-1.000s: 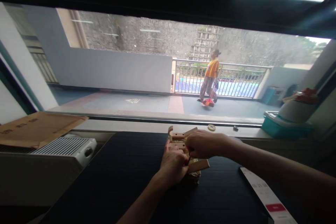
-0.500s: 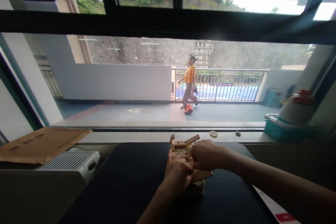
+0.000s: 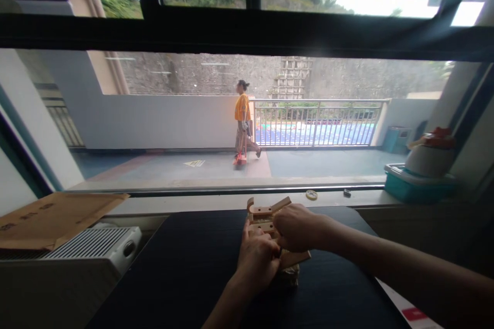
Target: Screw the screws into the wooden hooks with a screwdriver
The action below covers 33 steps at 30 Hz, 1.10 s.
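Note:
On the dark table, light wooden pieces with drilled holes and a curled end lie across a bundle (image 3: 290, 274) in crinkled, shiny wrapping. The farthest wooden piece (image 3: 262, 209) shows its curled left end and slanted right end. My left hand (image 3: 258, 256) is closed on the nearer wooden piece (image 3: 264, 227), index finger stretched along its left end. Against the right side of the same pieces, my right hand (image 3: 295, 226) is curled into a fist; whatever lies inside it is hidden. Another slanted wooden end (image 3: 296, 258) sticks out below the right hand.
The dark table (image 3: 185, 267) stands against a windowsill (image 3: 216, 202) bearing a tape roll (image 3: 311, 195) and a small black object (image 3: 347, 193). A teal box (image 3: 419, 183) is at right. Brown paper (image 3: 57, 216) covers part of a white vented unit (image 3: 96, 244). Outside, a person (image 3: 242, 113) walks.
Both hands stay at the wooden pieces with almost the same grip. The person outside has walked left, and the whole view has shifted slightly.

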Available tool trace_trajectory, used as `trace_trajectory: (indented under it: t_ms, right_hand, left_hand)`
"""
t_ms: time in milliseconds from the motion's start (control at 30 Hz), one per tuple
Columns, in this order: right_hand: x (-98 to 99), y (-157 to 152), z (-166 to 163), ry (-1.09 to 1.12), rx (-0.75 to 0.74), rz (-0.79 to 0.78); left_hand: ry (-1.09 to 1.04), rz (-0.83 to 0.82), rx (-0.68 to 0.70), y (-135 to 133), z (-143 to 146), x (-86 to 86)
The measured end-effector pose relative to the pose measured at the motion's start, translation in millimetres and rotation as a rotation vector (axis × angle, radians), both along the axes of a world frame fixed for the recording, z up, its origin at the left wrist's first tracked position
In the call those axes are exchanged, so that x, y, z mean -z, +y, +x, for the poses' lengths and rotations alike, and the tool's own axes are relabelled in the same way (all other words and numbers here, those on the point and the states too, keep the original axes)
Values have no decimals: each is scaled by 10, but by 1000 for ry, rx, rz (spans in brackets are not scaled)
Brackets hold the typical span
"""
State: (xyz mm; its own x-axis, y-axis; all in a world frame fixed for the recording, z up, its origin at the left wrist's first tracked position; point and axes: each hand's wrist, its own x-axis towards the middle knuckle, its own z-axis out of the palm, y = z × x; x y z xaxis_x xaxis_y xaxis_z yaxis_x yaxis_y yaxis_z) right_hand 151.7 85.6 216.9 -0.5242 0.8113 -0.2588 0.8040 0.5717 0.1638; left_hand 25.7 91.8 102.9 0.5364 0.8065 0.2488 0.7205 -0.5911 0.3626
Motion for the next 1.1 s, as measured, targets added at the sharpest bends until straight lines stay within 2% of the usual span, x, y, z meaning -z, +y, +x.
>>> trace_trajectory:
  t_ms: [100,267,400,567,700,833,933,1100]
  right_hand:
    - [-51,-31,16,-10,26,1]
    - [-163,-49,30,-3,-67,-51]
    - [-70,-26,16,19,-95,-32]
    - [22,4,13,36,1,14]
    - [-105,-26,-3,33,16,-14]
    - [-180,-62,-38,-21,-78,-15]
    - [-120,-49,-67,-58,-116,-20]
    - [-17,13,-76,-43,-69,-5]
  left_hand:
    - [-2,3,7,11,-1,9]
    - [-19,2,9,35,0,26]
    - [-8,4,9,27,4,37]
    - [-27,-3,3,-7,7,0]
    - [-22,-15,1,-17,5,-27]
    - [-10,-26,-3,-9,7,-24]
    - [-35,-23,-16,-6,15,-16]
    - [-32,-19,-2,-3,18,7]
